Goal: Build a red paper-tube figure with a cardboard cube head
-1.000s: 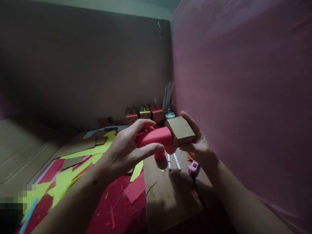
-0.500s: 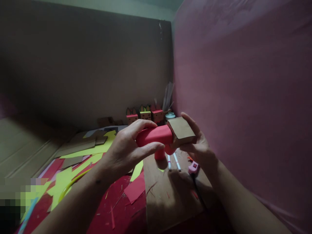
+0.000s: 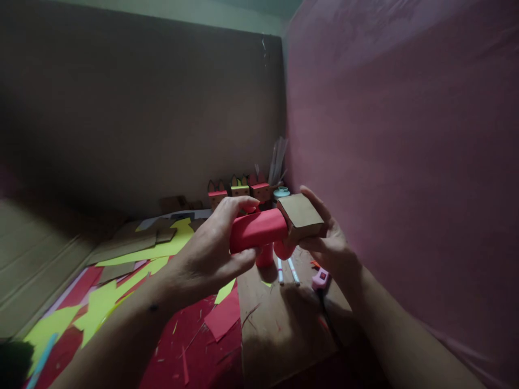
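Note:
Both hands hold one small cardboard box (image 3: 300, 216) partly wrapped in red paper (image 3: 258, 230), raised above the work surface near the pink wall. My left hand (image 3: 211, 254) is closed round the red-papered end, thumb below and fingers curled over the top. My right hand (image 3: 330, 237) cups the bare brown end from behind and below, fingers wrapped round it.
Below lie a brown cardboard board (image 3: 279, 319), two white pens (image 3: 286, 270), a pink glue gun (image 3: 320, 279) and a red paper roll (image 3: 265, 255). Red (image 3: 194, 346) and yellow paper sheets (image 3: 162, 248) cover the left. Three finished decorated boxes (image 3: 239, 190) and a teal jar (image 3: 281, 193) stand at the back.
My left hand's fingers have curled tighter over the red paper, pressing it against the box. The box and right hand have barely moved; the view shifted slightly.

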`<state>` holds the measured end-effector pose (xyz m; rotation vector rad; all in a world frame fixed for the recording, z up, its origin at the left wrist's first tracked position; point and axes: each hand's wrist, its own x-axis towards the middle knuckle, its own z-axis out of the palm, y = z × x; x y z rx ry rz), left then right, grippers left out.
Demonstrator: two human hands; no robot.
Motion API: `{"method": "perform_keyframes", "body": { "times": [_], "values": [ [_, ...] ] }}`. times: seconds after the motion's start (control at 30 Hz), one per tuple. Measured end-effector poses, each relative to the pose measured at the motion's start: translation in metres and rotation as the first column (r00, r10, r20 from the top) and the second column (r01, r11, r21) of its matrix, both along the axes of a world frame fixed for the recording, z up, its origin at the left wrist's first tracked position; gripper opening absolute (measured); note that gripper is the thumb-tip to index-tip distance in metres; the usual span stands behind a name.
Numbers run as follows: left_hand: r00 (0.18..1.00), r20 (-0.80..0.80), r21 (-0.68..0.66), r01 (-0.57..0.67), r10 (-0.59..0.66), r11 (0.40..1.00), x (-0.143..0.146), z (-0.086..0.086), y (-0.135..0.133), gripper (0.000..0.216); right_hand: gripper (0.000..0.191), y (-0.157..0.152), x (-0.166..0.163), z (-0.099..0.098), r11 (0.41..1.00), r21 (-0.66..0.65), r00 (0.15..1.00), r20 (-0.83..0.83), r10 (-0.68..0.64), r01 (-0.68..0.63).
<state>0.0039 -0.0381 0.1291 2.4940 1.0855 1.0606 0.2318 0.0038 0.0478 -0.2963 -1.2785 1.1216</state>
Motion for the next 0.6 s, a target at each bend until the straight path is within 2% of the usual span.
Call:
{"method": "perform_keyframes", "body": {
  "times": [0.07,0.13,0.23,0.3,0.43,0.6],
  "values": [
    [0.997,0.083,-0.052,0.000,0.005,0.999,-0.001,0.004,0.000,0.047,0.085,-0.001,0.000,0.001,1.000,-0.014,1.000,-0.004,0.003,-0.003],
    [0.976,0.215,-0.177,0.003,0.035,0.984,-0.001,0.008,0.000,0.046,0.086,-0.001,0.001,0.001,0.999,-0.035,1.000,-0.016,0.003,-0.004],
    [0.905,0.413,-0.361,0.065,0.097,0.930,0.001,0.010,0.001,0.045,0.084,-0.001,0.001,0.002,0.999,-0.049,0.999,-0.036,-0.014,0.012],
    [0.854,0.502,-0.426,0.110,0.134,0.898,0.004,0.009,0.003,0.042,0.083,-0.001,0.001,0.001,0.999,-0.043,1.000,-0.017,-0.023,0.022],
    [0.808,0.563,-0.516,0.179,0.174,0.838,0.009,0.002,0.011,0.045,0.084,0.000,0.000,0.000,0.999,-0.029,0.999,0.018,-0.035,0.036],
    [0.808,0.577,-0.612,0.329,0.121,0.719,0.005,-0.003,0.021,0.058,0.084,0.002,-0.001,0.000,0.997,-0.037,0.998,0.017,-0.068,0.068]
  ]
}}
